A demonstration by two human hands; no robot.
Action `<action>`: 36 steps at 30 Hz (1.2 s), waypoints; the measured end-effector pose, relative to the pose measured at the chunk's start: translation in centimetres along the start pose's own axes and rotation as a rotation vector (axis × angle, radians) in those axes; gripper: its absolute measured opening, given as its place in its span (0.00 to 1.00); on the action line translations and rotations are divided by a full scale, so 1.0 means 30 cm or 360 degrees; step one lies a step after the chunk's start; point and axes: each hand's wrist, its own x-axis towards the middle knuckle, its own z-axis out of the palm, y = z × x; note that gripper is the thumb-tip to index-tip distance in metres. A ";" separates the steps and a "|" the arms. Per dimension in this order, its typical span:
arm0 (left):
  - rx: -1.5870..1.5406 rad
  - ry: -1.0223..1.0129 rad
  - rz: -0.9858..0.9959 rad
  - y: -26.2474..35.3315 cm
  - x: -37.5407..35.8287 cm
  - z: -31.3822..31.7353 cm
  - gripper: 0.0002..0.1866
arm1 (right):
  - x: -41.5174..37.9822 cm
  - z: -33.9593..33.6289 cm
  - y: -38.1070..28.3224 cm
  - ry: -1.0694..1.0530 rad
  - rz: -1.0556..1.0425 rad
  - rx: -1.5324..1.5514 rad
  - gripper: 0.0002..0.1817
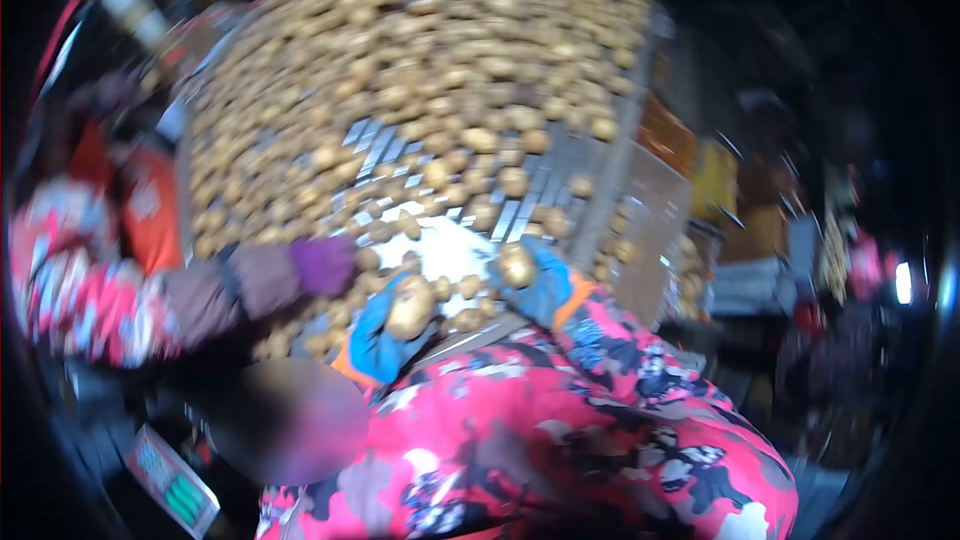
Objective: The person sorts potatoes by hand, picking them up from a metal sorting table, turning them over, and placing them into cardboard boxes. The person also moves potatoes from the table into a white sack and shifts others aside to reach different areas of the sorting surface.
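My left hand (379, 338), in a blue glove with an orange cuff, is closed around a large potato (411, 308) close to my body. Gripped in my right hand (541, 283), gloved the same way, is a second potato (517, 266). Both hands are over the near end of a sorting table (540, 175) with grey slats, where many loose potatoes (430, 60) lie spread. Small potatoes rest between my two hands, beside a brightly lit patch (447, 248). Motion blur softens the picture.
A co-worker's purple-gloved hand (325, 265) reaches in from the left, over the potatoes. To the right, a brown board (648, 225) stands along the table's side rail, with more potatoes beside it. Cardboard boxes (755, 235) and a yellow item (714, 180) are farther right.
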 end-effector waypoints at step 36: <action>0.1000 0.0106 -0.0242 -0.128 0.144 0.187 0.30 | -0.868 -0.579 -0.598 0.2011 -0.1626 -0.1682 0.32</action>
